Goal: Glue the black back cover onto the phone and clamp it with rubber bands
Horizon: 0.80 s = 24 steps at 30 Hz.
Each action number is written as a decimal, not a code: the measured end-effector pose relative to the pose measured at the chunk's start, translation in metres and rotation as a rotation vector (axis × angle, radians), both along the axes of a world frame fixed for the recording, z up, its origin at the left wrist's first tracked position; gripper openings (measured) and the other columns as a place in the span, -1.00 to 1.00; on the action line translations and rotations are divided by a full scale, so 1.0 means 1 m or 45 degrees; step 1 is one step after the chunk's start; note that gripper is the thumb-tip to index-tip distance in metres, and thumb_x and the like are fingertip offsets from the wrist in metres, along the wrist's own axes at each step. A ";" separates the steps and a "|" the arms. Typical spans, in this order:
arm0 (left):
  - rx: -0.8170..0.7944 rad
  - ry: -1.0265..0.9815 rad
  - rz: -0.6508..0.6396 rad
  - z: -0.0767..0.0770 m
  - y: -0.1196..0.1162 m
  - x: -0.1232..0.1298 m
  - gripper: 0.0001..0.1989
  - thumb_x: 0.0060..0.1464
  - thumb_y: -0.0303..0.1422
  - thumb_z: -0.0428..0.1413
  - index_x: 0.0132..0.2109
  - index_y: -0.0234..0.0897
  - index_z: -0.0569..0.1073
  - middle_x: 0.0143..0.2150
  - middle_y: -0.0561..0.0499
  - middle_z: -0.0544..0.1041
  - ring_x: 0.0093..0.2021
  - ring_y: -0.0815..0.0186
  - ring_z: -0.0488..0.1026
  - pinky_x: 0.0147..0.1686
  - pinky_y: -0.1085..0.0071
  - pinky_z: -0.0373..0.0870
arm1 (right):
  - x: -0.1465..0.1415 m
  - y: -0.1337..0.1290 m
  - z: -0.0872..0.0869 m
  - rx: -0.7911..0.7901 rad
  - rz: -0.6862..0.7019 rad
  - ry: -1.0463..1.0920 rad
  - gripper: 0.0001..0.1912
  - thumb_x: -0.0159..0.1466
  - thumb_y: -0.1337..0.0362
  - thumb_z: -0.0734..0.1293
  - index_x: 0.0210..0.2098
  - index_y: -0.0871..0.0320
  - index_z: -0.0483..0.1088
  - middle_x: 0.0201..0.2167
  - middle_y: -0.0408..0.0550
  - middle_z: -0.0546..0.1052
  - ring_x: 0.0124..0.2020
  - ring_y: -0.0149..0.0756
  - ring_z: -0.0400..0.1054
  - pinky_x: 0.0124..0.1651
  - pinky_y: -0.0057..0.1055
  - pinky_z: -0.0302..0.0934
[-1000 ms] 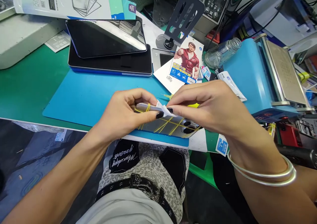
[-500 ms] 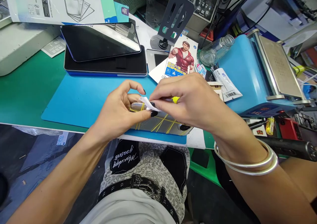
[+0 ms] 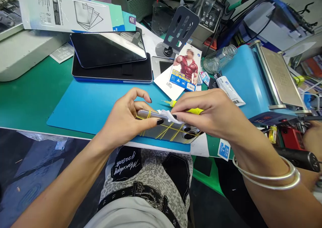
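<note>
A phone (image 3: pixel 161 131) wrapped in thin yellow rubber bands is tilted up on its edge, its camera lenses at the right end. My left hand (image 3: pixel 128 117) grips the phone's left end, thumb on its back and index finger raised. My right hand (image 3: pixel 203 108) pinches a crumpled white wipe (image 3: pixel 168 115) against the phone's upper edge. Behind the right hand's fingers shows a yellow pointed tool (image 3: pixel 173 103) with a thin tip; whether the hand touches it I cannot tell.
A blue mat (image 3: pixel 83 103) covers the green table. At the back lie a dark phone (image 3: pixel 108 50) on a black tray, a phone stand (image 3: pixel 181 26) and a printed card (image 3: pixel 187 68). To the right are a white tube (image 3: pixel 230 90), a glass jar (image 3: pixel 218 58) and a blue machine (image 3: pixel 251 80).
My right hand has slid the white wipe rightward along the phone's edge, away from my left thumb. The camera lenses and the yellow tool's tip now show more. The view has shifted slightly.
</note>
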<state>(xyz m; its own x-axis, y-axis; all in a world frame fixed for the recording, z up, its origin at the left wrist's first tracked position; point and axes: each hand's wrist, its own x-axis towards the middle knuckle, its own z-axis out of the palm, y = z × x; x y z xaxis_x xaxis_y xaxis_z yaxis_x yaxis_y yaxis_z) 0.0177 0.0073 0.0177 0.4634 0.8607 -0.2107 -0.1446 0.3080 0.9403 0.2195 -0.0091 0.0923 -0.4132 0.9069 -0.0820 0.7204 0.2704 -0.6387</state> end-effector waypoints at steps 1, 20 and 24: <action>-0.007 -0.004 -0.004 0.000 0.000 0.000 -0.57 -0.18 -0.52 0.33 -0.22 -0.22 0.28 -0.45 0.10 0.61 -0.48 0.40 0.54 -0.55 0.63 0.37 | -0.001 0.001 0.000 -0.002 0.002 0.004 -0.86 0.23 0.38 0.35 -0.42 0.18 0.56 -0.45 -0.10 0.57 -0.42 -0.39 0.42 -0.33 -0.43 0.21; -0.068 -0.019 -0.014 0.002 0.001 0.002 -0.56 -0.25 -0.58 0.29 -0.24 -0.22 0.27 -0.49 0.14 0.55 -0.57 0.48 0.38 -0.59 0.62 0.23 | -0.019 0.009 -0.002 0.073 0.077 -0.018 -0.82 0.22 0.47 0.31 -0.44 0.19 0.53 -0.45 -0.10 0.56 -0.42 -0.40 0.39 -0.33 -0.46 0.17; -0.080 -0.026 0.006 0.003 0.000 0.001 -0.54 -0.28 -0.61 0.28 -0.25 -0.22 0.26 -0.50 0.16 0.55 -0.60 0.50 0.36 -0.61 0.65 0.19 | -0.021 0.012 -0.002 0.112 0.154 -0.004 -0.84 0.21 0.46 0.33 -0.44 0.22 0.54 -0.45 -0.08 0.56 -0.43 -0.40 0.39 -0.33 -0.45 0.17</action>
